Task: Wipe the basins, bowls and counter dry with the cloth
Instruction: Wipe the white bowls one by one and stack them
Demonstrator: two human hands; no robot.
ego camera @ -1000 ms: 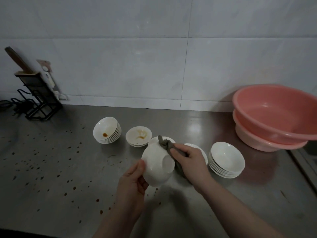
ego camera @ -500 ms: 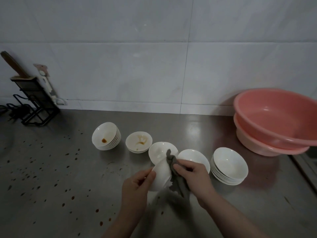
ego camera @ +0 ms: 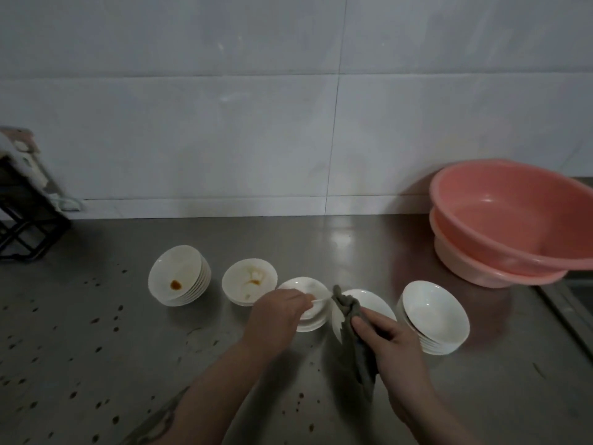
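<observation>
My left hand (ego camera: 277,316) pinches the rim of a white bowl (ego camera: 309,292) that sits on top of a short stack on the steel counter (ego camera: 96,348). My right hand (ego camera: 393,343) grips a grey cloth (ego camera: 348,319), which hangs over the near edge of another white bowl (ego camera: 372,301) just to the right. A taller stack of white bowls (ego camera: 434,316) stands right of that hand. To the left are a bowl with a brownish smear (ego camera: 248,281) and a stack with a brown spot in its top bowl (ego camera: 178,277). Two nested pink basins (ego camera: 513,220) sit at the back right.
Brown droplets speckle the counter's left and front parts. A black rack (ego camera: 25,216) with utensils stands at the back left against the tiled wall. A sink edge (ego camera: 564,309) runs along the far right.
The bowl I held tilted in the air has come down onto the short stack, my left hand still on its rim. My right hand with the cloth has moved right, off that bowl.
</observation>
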